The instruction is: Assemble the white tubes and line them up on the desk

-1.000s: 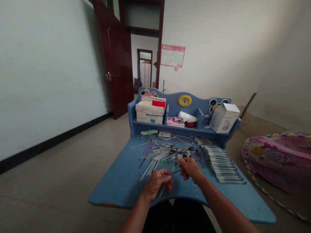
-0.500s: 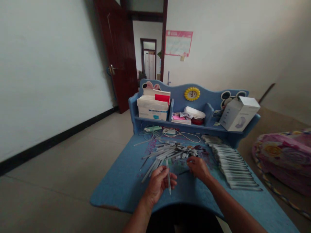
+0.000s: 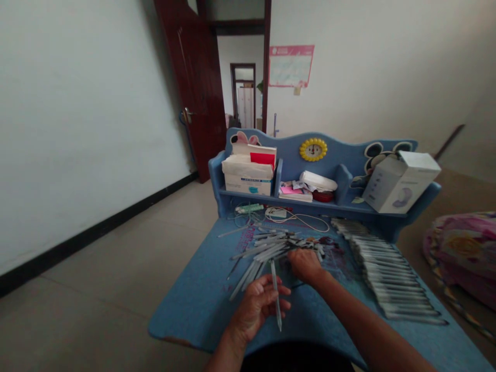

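Observation:
My left hand (image 3: 259,306) is closed in a pinch on a clear pen (image 3: 276,299), which stands nearly upright with its pointed end down. My right hand (image 3: 305,265) reaches over the near edge of a loose heap of pens (image 3: 267,249), fingers curled; whatever they grip is hidden behind the hand. The heap holds clear and whitish barrels lying in many directions, with dark pieces at its right end. A thin dark stick (image 3: 297,285) lies partly under my right wrist.
On the blue desk (image 3: 194,299), a long row of pens (image 3: 391,274) lies side by side at the right. White cord (image 3: 310,223) loops behind the heap. The shelf carries a carton (image 3: 248,178), some papers (image 3: 296,192) and a white box (image 3: 403,183).
My right hand has moved left, closer to the pen in my left hand and onto the heap's edge. My left hand still holds the pen, slightly lower. The view has shifted a little.

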Action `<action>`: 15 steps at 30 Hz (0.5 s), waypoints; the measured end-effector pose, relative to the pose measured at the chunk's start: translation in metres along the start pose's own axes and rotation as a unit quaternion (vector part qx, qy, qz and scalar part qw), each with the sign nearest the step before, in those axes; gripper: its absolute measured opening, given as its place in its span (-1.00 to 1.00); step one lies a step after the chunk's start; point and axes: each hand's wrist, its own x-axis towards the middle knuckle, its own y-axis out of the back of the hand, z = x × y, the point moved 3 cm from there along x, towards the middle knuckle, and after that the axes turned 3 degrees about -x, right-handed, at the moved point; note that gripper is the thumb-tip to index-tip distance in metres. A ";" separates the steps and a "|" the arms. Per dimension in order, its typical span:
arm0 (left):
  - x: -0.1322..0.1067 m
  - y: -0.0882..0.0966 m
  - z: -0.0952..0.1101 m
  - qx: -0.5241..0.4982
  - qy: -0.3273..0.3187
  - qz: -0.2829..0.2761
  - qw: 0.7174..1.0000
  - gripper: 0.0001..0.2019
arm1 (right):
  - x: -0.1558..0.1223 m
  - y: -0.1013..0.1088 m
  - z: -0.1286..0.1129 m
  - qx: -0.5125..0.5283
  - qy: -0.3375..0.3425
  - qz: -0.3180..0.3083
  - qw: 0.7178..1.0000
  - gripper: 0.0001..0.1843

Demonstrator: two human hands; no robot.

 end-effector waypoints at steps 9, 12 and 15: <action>0.001 0.010 0.007 -0.046 -0.055 0.058 0.996 -0.72 | -0.040 0.014 -0.002 0.176 0.020 0.021 0.984 -0.77; 0.001 0.012 0.013 -0.061 -0.076 0.084 0.992 -0.75 | -0.070 0.004 -0.011 0.441 0.013 -0.025 0.897 -0.79; 0.000 0.009 0.022 -0.056 -0.098 0.116 0.987 -0.75 | -0.094 -0.006 -0.024 0.582 -0.018 -0.048 0.812 -0.81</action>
